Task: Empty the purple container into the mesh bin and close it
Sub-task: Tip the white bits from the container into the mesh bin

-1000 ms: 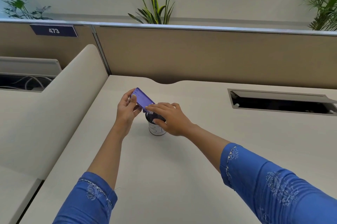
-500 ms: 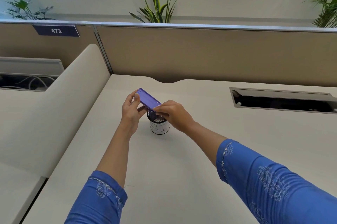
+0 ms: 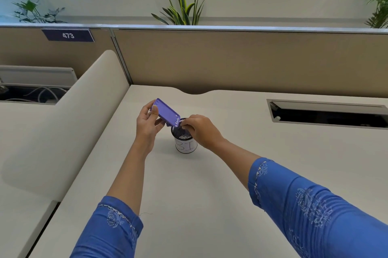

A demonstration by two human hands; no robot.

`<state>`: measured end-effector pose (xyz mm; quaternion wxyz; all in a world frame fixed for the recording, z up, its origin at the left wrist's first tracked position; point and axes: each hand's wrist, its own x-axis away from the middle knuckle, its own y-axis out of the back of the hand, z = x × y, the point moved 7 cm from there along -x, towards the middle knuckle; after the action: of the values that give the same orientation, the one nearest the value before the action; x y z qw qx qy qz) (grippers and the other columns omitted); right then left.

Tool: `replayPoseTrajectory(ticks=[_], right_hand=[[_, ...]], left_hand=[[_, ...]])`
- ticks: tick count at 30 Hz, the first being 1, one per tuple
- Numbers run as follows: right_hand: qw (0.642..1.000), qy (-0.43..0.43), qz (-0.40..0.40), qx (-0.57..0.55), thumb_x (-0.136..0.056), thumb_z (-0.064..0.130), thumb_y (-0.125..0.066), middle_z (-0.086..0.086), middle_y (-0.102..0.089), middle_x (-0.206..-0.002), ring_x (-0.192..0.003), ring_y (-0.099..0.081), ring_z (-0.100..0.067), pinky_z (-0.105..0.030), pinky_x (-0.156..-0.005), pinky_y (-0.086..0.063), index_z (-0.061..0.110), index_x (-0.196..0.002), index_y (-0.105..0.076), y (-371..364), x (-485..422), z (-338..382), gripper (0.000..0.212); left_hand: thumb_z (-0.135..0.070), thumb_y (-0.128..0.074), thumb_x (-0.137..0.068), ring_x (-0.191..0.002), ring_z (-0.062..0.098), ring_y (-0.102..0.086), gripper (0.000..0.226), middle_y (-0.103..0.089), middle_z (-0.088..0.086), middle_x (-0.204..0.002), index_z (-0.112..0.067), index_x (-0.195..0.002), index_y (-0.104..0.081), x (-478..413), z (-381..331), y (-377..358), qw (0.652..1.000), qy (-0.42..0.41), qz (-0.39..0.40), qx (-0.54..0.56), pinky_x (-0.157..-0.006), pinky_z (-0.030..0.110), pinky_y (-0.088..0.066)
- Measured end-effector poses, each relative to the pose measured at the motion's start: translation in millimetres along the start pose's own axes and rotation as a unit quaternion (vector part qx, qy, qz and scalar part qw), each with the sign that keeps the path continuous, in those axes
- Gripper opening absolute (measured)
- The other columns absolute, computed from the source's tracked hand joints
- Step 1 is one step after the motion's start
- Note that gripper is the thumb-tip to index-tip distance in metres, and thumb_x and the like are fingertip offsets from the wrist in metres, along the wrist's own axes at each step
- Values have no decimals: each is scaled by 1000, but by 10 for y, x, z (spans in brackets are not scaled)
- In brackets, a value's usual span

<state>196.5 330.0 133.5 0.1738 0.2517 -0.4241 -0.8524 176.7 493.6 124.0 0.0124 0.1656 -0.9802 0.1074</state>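
Note:
A flat purple container [image 3: 166, 112] is tilted down to the right, its low end over the mouth of the black mesh bin [image 3: 185, 141]. Small white pieces show along that low end and more lie inside the bin. The bin stands on the desk and wears a white label with handwritten letters. My left hand [image 3: 147, 124] grips the container's upper left end, thumb on top. My right hand [image 3: 199, 130] rests over the bin's right rim, its fingertips pinched at the container's low end. Whether the container's lid is open is hidden.
The pale desk [image 3: 189, 194] ends at a tan partition [image 3: 241, 60] behind. An open cable slot [image 3: 327, 114] lies at the right. A curved cream divider [image 3: 69, 123] bounds the left side. Plants stand on the sill beyond.
The right hand drew back from lying flat over the bin to pinching the container's low end. White pieces now show at that end. The left hand held its grip.

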Motion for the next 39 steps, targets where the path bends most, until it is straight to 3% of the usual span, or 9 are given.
replayPoseTrajectory(ticks=[6, 15, 20, 22, 25, 28, 33, 36, 39], right_hand=[[999, -45, 18, -20, -91, -1, -52, -14, -75, -97, -86, -64, -34, -39, -76, -52, 8, -107, -75, -3, -35, -38, 29], [990, -111, -13, -84, -88, 2, -58, -11, -77, -94, -86, -67, -30, -35, -76, -53, 5, -96, -77, 61, -64, -130, 21], [981, -136, 10, -135, -96, 2, -50, -15, -72, -113, -99, -64, -31, -40, -89, -52, 5, -116, -71, 29, -82, -114, 30], [980, -134, 28, -144, -97, 2, -48, -17, -70, -117, -100, -64, -32, -40, -90, -53, 5, -122, -68, 3, -75, -100, 32], [975, -146, 32, -165, -95, -1, -45, -16, -70, -118, -99, -66, -34, -38, -87, -55, 6, -123, -67, 9, -55, -121, 36], [969, -160, 17, -187, -93, -4, -43, -12, -71, -118, -104, -65, -29, -39, -93, -54, 8, -120, -70, 46, -51, -144, 40], [962, -173, 57, -205, -95, -3, -45, -12, -67, -127, -114, -62, -27, -37, -101, -50, 8, -126, -65, -15, -58, -161, 39], [959, -180, 33, -215, -92, -4, -45, -9, -69, -124, -112, -64, -23, -31, -97, -51, 8, -124, -67, 2, -55, -175, 40], [957, -203, 25, -207, -94, -1, -49, -10, -68, -124, -110, -65, -23, -25, -90, -49, 7, -123, -66, -13, -49, -224, 35]], left_hand=[[-27, -47, -101, -101, 27, -62, 36, -61, 12, -114, -14, -135, -47, 27, -58, 9, 999, -34, 10, -28, -76, 26, -59], [-21, -50, -100, -105, 24, -60, 33, -55, 20, -122, -14, -133, -50, 36, -148, -83, 992, -76, 42, -86, -79, 24, -59], [-17, -52, -99, -103, 23, -59, 37, -53, 10, -117, -10, -135, -51, 63, -152, -249, 982, -93, 77, -144, -81, 31, -58], [-17, -53, -98, -93, 21, -61, 38, -53, 8, -115, -10, -136, -50, 74, -150, -310, 977, -99, 89, -164, -73, 22, -57], [-18, -53, -98, -93, 19, -61, 39, -53, 8, -117, -10, -137, -49, 61, -168, -294, 977, -103, 75, -172, -69, 16, -56], [-17, -53, -98, -94, 21, -60, 39, -54, 11, -121, -10, -136, -50, 44, -183, -289, 976, -106, 82, -170, -69, 17, -55], [-16, -54, -98, -97, 26, -63, 37, -55, 13, -132, -14, -134, -51, 38, -169, -348, 964, -117, 113, -213, -73, 19, -54], [-15, -55, -98, -93, 25, -63, 37, -56, 14, -132, -13, -134, -52, 22, -177, -299, 965, -123, 98, -210, -71, 18, -53], [-16, -55, -98, -106, 34, -62, 38, -54, 14, -134, -14, -136, -51, 7, -157, -282, 959, -128, 101, -230, -72, 20, -54]])
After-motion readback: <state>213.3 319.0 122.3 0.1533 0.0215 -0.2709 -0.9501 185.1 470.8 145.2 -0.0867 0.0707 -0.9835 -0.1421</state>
